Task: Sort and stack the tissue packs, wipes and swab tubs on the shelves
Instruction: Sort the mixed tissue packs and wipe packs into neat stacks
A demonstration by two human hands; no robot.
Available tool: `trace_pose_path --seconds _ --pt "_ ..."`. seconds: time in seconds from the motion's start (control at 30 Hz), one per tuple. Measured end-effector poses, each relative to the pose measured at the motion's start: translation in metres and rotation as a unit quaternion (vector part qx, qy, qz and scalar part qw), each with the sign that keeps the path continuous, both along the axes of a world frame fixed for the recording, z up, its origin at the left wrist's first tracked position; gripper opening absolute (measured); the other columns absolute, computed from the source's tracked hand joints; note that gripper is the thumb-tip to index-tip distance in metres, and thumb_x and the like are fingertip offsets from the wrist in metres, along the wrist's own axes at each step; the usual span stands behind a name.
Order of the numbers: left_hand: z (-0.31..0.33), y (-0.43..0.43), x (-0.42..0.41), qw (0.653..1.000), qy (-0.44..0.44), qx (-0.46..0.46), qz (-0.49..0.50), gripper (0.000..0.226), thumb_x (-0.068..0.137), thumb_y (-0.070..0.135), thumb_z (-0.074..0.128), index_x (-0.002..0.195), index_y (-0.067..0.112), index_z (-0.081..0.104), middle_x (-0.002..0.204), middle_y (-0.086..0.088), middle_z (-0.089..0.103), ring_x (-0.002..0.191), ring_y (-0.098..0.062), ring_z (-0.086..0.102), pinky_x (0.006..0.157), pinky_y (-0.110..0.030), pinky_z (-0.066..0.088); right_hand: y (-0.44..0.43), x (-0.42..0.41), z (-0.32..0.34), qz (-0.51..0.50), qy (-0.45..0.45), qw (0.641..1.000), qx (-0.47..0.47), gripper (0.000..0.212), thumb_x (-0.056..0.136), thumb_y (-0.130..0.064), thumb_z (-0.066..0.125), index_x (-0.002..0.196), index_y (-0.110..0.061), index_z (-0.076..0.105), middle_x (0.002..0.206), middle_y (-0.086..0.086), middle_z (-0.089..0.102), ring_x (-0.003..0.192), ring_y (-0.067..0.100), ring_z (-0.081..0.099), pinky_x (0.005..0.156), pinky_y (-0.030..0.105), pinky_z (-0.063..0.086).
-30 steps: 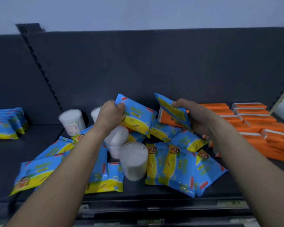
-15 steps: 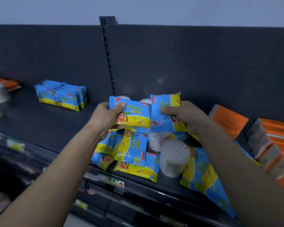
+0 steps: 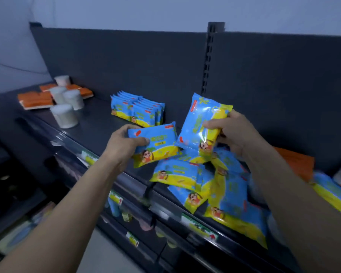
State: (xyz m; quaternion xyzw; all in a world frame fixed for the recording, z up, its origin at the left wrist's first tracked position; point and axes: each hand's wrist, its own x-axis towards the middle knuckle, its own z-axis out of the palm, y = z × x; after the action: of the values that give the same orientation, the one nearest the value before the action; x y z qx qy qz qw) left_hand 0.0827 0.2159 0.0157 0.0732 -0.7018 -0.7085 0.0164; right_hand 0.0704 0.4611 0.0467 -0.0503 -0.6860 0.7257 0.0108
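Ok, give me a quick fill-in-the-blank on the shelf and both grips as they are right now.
1. The left grip holds a wipes pack and the right grip holds a second pack, so ____ packs are held in all.
2. The sorted row of packs stands on the shelf to the ____ of both grips.
3. The tissue packs beside the swab tubs are ____ in colour.

Missing words: two; left; orange.
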Motion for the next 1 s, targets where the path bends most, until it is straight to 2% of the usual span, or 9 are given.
trace_pose_path --seconds 0.07,0.2,0.3,0.4,0.53,0.63,0.7,0.87,1.0 --pt "-0.002 -0.033 -0.013 1.000 -0.002 -0.018 0.005 0.024 0.075 -0.002 0.072 0.076 0.013 0.053 0.076 -0.007 0.060 0.061 -0.021 0.061 0.049 -0.026 0.053 -0.035 -0.014 -0.001 -0.014 0.011 1.000 -0.014 0.014 0.076 -0.002 0.072 0.083 -0.010 0.063 0.068 0.004 0.071 0.056 0.016 0.069 0.054 0.027 0.054" --pt "0.000 -0.107 -0.043 0.999 0.006 -0.048 0.008 0.024 0.074 -0.001 0.073 0.073 0.012 0.052 0.072 -0.007 0.059 0.049 -0.013 0.059 0.042 -0.018 0.048 -0.109 -0.050 -0.005 -0.053 0.006 0.999 -0.012 0.013 0.074 -0.004 0.073 0.080 -0.010 0.063 0.087 0.012 0.073 0.080 0.027 0.071 0.077 0.047 0.058" --pt "0.003 -0.157 -0.068 0.997 -0.005 -0.074 0.001 0.027 0.074 -0.001 0.073 0.070 0.013 0.051 0.072 -0.009 0.058 0.055 -0.019 0.056 0.042 -0.019 0.048 -0.154 -0.076 -0.007 -0.069 -0.002 0.998 0.006 0.028 0.074 0.006 0.065 0.082 -0.018 0.054 0.090 0.009 0.067 0.074 0.023 0.068 0.063 0.036 0.059" --pt "0.002 -0.191 -0.095 0.993 -0.003 -0.115 0.002 0.032 0.071 -0.006 0.073 0.067 0.014 0.047 0.067 -0.008 0.056 0.047 -0.014 0.056 0.039 -0.016 0.040 -0.182 -0.096 -0.010 -0.076 -0.030 0.997 0.004 0.038 0.074 0.012 0.059 0.094 -0.020 0.061 0.098 0.009 0.069 0.077 0.023 0.068 0.058 0.035 0.059" --pt "-0.003 -0.210 -0.125 0.990 0.009 -0.142 -0.019 0.035 0.071 -0.015 0.066 0.075 0.015 0.049 0.071 -0.005 0.055 0.043 -0.008 0.056 0.032 -0.012 0.032 -0.198 -0.120 -0.024 -0.096 -0.082 0.992 -0.016 0.037 0.080 0.002 0.064 0.114 -0.010 0.062 0.095 0.009 0.071 0.075 0.020 0.070 0.055 0.031 0.057" --pt "-0.005 -0.216 -0.146 0.984 0.009 -0.172 -0.043 0.035 0.074 -0.015 0.063 0.094 0.013 0.057 0.077 -0.004 0.057 0.051 -0.012 0.054 0.034 -0.011 0.038 -0.201 -0.138 -0.032 -0.120 -0.083 0.989 -0.011 0.016 0.082 -0.006 0.066 0.098 -0.010 0.065 0.089 0.006 0.071 0.070 0.017 0.068 0.056 0.027 0.055" --pt "-0.007 -0.219 -0.161 0.978 0.017 -0.200 -0.054 0.029 0.072 -0.014 0.065 0.090 0.008 0.061 0.079 -0.006 0.061 0.053 -0.011 0.056 0.040 -0.014 0.045 -0.201 -0.150 -0.036 -0.123 -0.078 0.989 0.004 0.014 0.081 -0.004 0.067 0.093 -0.011 0.064 0.089 0.004 0.070 0.068 0.014 0.067 0.049 0.021 0.053" --pt "-0.012 -0.228 -0.198 0.949 0.045 -0.310 -0.041 0.027 0.066 -0.011 0.069 0.075 0.013 0.062 0.070 -0.002 0.060 0.063 -0.015 0.052 0.058 -0.024 0.046 -0.208 -0.176 -0.047 -0.092 -0.069 0.993 0.035 0.026 0.081 0.011 0.060 0.087 -0.015 0.058 0.093 0.005 0.069 0.076 0.018 0.067 0.063 0.031 0.057" --pt "-0.014 -0.228 -0.234 0.913 0.074 -0.397 -0.062 0.025 0.069 -0.010 0.064 0.074 0.014 0.061 0.072 -0.003 0.058 0.064 -0.016 0.050 0.052 -0.022 0.040 -0.217 -0.184 -0.054 -0.089 -0.011 0.991 0.096 0.048 0.075 0.023 0.050 0.096 -0.020 0.053 0.095 0.004 0.062 0.074 0.015 0.063 0.059 0.027 0.054"
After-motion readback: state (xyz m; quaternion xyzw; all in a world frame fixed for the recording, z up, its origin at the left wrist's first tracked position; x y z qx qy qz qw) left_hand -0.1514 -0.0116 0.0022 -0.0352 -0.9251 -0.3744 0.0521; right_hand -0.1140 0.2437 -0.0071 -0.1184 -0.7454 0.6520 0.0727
